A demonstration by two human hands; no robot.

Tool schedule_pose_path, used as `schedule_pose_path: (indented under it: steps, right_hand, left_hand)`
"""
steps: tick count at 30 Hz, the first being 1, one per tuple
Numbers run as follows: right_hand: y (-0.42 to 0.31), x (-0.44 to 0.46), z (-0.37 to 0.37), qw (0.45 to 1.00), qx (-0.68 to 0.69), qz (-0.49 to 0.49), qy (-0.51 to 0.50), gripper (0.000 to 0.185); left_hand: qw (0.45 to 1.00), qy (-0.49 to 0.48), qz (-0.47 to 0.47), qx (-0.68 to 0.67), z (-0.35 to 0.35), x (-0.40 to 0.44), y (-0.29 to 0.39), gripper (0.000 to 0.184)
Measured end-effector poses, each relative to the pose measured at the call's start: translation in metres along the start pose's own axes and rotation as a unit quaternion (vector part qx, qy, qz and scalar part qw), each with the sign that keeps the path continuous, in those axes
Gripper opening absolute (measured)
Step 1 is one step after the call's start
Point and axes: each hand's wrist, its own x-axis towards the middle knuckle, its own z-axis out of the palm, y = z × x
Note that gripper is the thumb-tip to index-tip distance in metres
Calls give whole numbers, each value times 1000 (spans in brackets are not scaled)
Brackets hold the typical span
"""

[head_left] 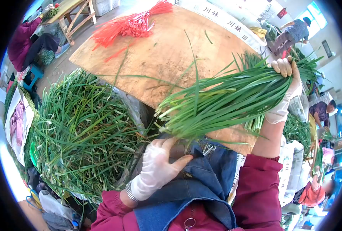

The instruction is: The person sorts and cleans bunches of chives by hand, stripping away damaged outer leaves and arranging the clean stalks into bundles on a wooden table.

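- The right hand [284, 69] has its fingers squeezed tight on the leafy end of the green bunch [228, 102], which is up over the wooden table [175, 42].
- The left hand [155, 165] has its thumb and fingers apart, near the pale ends; I can't tell if it touches.
- This looks like cleaning the bunch; next seems to need left fingers on the pale ends.
- Clear plastic [134, 107] edges a big heap of loose greens [82, 131].

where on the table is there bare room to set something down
Mostly bare tabletop lies between the red strips and the white lettered box, with stray green blades. Crowded: the side beneath the green bunch held by the right hand, where more greens lie.
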Motion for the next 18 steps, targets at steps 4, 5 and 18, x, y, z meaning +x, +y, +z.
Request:
schedule_pose_path:
  steps: [4,5,18]
  right_hand:
    - [2,1,-2,1000,13,12,10,22]
    - [2,0,-1,1000,8,7,24,22]
    - [3,4,20,990,-28,-1,140,12]
  left_hand:
    - [995,-37,-93,-21,21,12,1,58]
    - [995,-21,-93,-33,26,15,1,58]
    - [805,-28,-277,-524,33,19,0,20]
